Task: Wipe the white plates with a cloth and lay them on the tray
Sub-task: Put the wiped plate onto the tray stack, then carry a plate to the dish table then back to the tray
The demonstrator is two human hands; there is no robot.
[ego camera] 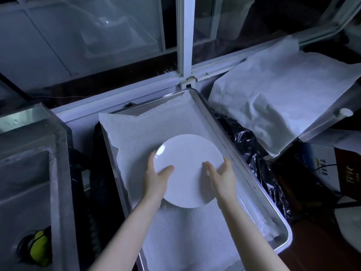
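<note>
Metal tray (252,184), mesh liner (175,227) loose inside. White plate (188,173) over tray middle, second plate edge (121,155) under it. Left hand (156,178), right hand (220,176) clamp opposite rims, thumbs on top. Risk: glazed rim slips, chips lower plate; liner bunches.

Dim back-of-house wash-up area, steel sink (58,153) at left of frame, cloth-lined metal tray (254,184) at centre, white-framed glass partition (183,45) across the top, black plastic bag (246,145) right of centre.
</note>
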